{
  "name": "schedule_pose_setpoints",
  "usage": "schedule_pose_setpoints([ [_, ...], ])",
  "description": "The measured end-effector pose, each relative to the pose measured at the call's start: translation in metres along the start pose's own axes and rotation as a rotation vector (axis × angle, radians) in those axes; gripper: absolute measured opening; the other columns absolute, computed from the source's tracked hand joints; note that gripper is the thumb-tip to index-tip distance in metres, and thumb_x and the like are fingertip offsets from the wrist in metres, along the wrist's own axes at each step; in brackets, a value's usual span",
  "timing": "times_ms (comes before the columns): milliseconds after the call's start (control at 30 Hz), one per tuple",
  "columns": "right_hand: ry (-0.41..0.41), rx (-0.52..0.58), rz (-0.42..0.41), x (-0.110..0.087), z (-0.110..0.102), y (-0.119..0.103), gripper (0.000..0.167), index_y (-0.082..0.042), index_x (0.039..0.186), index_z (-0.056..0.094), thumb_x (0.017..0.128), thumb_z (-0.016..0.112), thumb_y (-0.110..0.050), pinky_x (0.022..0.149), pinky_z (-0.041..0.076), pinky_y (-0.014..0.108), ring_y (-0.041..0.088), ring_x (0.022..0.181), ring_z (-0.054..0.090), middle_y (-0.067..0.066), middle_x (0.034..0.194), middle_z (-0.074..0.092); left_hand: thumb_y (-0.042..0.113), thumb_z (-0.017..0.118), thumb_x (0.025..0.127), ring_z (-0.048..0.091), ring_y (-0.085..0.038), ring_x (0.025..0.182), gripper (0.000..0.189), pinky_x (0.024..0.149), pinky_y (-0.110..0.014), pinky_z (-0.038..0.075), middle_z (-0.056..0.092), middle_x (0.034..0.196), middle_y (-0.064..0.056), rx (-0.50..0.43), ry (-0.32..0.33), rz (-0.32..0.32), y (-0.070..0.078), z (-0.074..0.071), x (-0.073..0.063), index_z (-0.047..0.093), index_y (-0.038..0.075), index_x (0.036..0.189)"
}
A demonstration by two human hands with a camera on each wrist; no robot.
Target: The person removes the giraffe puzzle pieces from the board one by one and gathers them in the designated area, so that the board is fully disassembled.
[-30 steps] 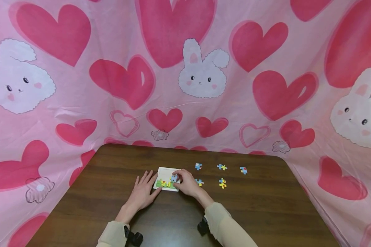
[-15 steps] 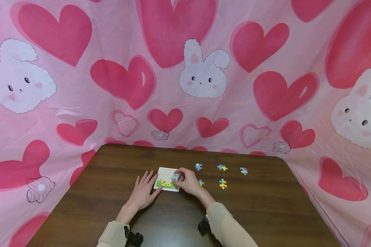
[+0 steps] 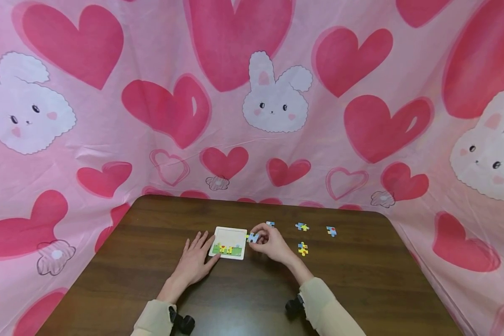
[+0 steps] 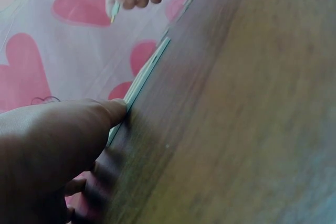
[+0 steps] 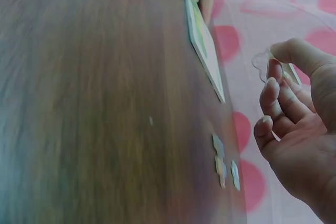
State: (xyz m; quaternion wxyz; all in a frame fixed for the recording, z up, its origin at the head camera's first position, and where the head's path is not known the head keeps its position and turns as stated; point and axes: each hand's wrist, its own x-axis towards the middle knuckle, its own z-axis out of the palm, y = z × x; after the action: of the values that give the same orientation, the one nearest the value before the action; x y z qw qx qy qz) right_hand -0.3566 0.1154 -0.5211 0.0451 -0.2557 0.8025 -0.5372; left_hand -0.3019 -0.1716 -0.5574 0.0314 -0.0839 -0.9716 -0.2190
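Observation:
In the head view a white-rimmed puzzle tray [image 3: 228, 229] lies on the table, with a green strip and yellow figures along its near part. My left hand [image 3: 193, 261] lies with fingers spread on the table, left of the tray. Its thumb [image 4: 113, 109] touches the tray's near edge in the left wrist view. Just right of the tray, my right hand [image 3: 273, 245] pinches a blue puzzle piece [image 3: 253, 238] between thumb and fingers. The right wrist view shows that hand [image 5: 299, 98] raised above the table, its other fingers curled.
Loose puzzle pieces lie to the right: a blue-and-yellow piece [image 3: 302, 227], a blue-and-red piece [image 3: 331, 231], a yellow piece [image 3: 303, 248] and another piece [image 3: 270, 224] partly behind my right hand. A pink heart-print cloth [image 3: 277, 154] hangs around the brown table [image 3: 361, 280].
My right hand has moved right, off the tray, with a blue piece in its fingers. It now covers the spot where a loose piece showed earlier. The left hand has stayed put.

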Motion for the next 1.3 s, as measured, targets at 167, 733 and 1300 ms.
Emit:
schedule_pose_setpoints([
  [167,-0.011,0.077,0.006,-0.015,-0.021,0.003,0.032,0.009,0.12,0.066,0.093,0.081,0.003,0.064,0.047,0.017,0.001,0.074,0.059,0.002,0.087,0.075,0.043,0.07,0.106,0.033,-0.05,0.165,0.069,0.132,-0.077,0.021,0.043,0.173,-0.027,0.011,0.006,0.018,0.0,0.001,0.0,0.054,0.005,0.161],
  [733,0.059,0.108,0.038,-0.07,-0.099,0.033,0.031,0.011,0.126,0.068,0.099,0.078,0.0,0.058,0.049,0.026,0.002,0.073,0.062,-0.015,0.087,0.072,0.042,0.071,0.105,0.033,-0.051,0.165,0.069,0.131,-0.078,0.021,0.043,0.173,-0.028,0.015,0.008,0.016,0.001,0.001,-0.001,0.054,0.004,0.161],
  [1300,0.2,-0.18,-0.02,-0.12,-0.156,0.055,0.025,0.006,0.116,0.074,0.093,0.082,0.005,0.07,0.056,0.02,-0.003,0.085,0.064,0.019,0.102,0.073,0.043,0.071,0.106,0.033,-0.051,0.165,0.07,0.131,-0.078,0.021,0.043,0.173,-0.028,0.009,0.008,0.015,0.001,0.0,0.0,0.054,0.005,0.161],
])
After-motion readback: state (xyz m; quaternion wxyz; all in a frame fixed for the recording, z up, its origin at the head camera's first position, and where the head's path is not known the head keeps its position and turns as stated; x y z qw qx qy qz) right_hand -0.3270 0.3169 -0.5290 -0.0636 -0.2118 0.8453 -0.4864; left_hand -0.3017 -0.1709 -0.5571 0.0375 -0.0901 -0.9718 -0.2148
